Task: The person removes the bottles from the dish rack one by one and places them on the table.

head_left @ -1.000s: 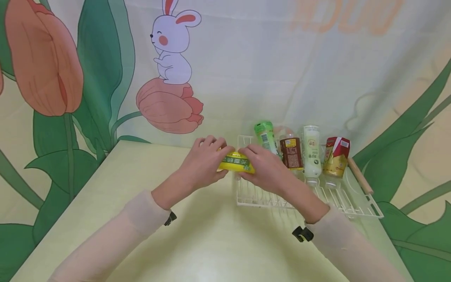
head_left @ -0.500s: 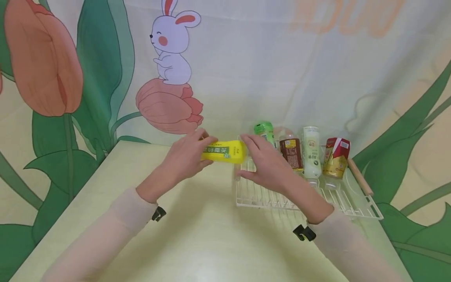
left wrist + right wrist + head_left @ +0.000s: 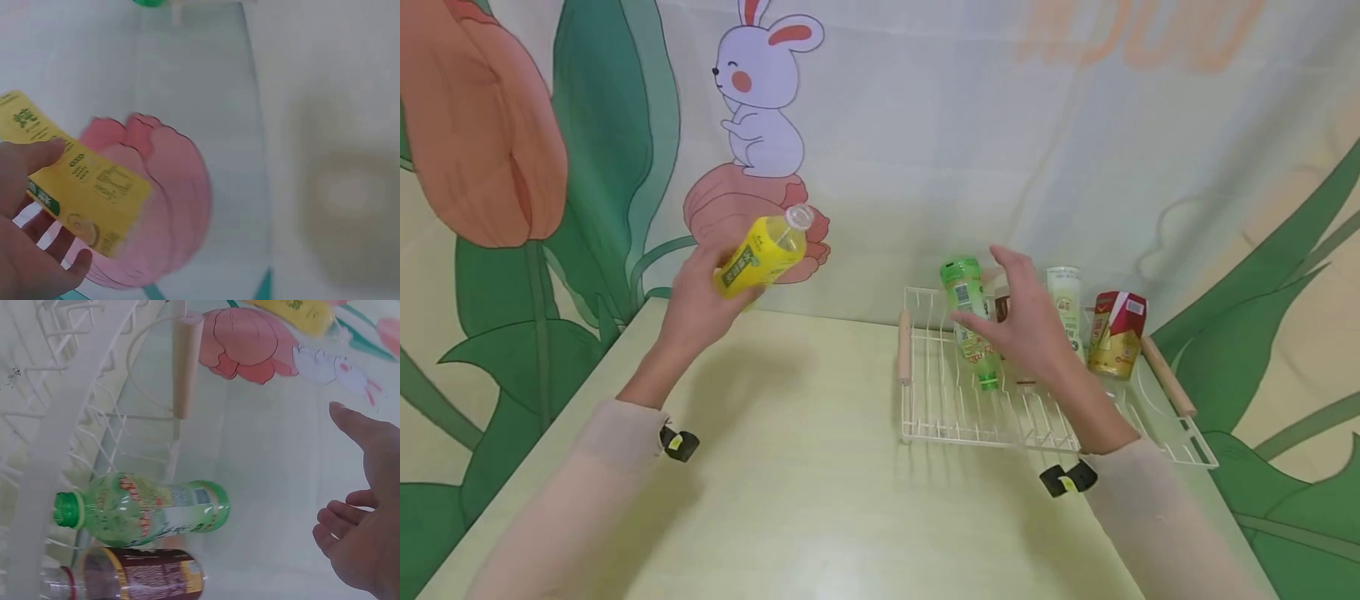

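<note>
My left hand (image 3: 703, 292) grips a yellow-labelled plastic bottle (image 3: 760, 257), raised at the left and tilted with its clear neck pointing up and right. In the left wrist view the thumb lies across the bottle's yellow label (image 3: 81, 172). My right hand (image 3: 1033, 321) hovers over the rack with thumb and fingers spread, nothing in its grasp. Closest to it are a green bottle (image 3: 966, 304) and a brown-labelled bottle (image 3: 153, 575), partly hidden behind the hand in the head view.
A white wire rack (image 3: 940, 429) with wooden handles (image 3: 905, 348) stands at the right of the pale table (image 3: 820, 500). Also in it are a pale green-white bottle (image 3: 1064, 292) and a red-and-gold bottle (image 3: 1116, 333), standing upside down. A printed curtain (image 3: 910, 150) hangs behind.
The right hand has come off the yellow bottle and shifted right over the rack. The left hand has carried the bottle left and up, turning its neck upward.
</note>
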Demonstrator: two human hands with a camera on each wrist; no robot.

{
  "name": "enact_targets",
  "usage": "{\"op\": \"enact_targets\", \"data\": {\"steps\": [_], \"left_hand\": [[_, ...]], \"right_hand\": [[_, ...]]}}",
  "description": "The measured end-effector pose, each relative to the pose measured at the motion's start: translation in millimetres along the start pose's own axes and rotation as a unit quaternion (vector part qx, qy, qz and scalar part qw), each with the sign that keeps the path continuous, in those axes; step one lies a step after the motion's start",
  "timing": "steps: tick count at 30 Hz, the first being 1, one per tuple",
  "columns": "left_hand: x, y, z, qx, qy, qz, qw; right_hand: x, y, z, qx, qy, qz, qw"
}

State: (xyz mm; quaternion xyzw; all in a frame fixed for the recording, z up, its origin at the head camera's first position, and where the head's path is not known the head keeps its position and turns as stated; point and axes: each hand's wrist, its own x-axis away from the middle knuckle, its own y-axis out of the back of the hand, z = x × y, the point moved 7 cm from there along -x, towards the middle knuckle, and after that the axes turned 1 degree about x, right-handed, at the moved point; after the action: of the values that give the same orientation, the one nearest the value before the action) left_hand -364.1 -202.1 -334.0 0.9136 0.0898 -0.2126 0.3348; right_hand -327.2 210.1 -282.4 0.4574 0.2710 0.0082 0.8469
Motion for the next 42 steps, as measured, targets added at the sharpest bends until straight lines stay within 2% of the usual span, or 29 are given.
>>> {"op": "enact_targets", "data": {"steps": [4,9,12,15,21,25,33,42], "left_hand": [[3.6,5.9,39.4,0.05,0.056,-0.047,0.9961],[8.6,10.8,81.3,0.088,0.123,-0.096,0.9838],[11.5,10.2,100.4,0.099,0.153,-0.104,0.9778],[13.8,9.0,117.9,0.102,0.169,-0.105,0.9748],[23.7,4.6,153.0,0.091,0.216,-0.109,0.966],[34.0,3.7,168.8,0.092,0.239,-0.11,0.9604],[44.2,-2.8,186.7,0.101,0.267,-0.098,0.9534],[37.5,-3.9,189.6,0.093,0.247,-0.078,0.9615]], "right_hand": [[-6.1,-6,-24,-0.029,-0.038,-0.01,0.9988],[-10.9,-24,-54,-0.063,-0.074,0.003,0.9953],[-10.6,-32,-69,-0.079,-0.093,0.014,0.9924],[-10.8,-38,-78,-0.088,-0.107,0.014,0.9903],[-10.2,-51,-89,-0.089,-0.113,0.026,0.9893],[-7.7,-62,-92,-0.081,-0.126,0.046,0.9877],[-9.4,-77,-96,-0.075,-0.128,0.048,0.9878],[-10.2,-82,-99,-0.059,-0.133,0.073,0.9867]]}}
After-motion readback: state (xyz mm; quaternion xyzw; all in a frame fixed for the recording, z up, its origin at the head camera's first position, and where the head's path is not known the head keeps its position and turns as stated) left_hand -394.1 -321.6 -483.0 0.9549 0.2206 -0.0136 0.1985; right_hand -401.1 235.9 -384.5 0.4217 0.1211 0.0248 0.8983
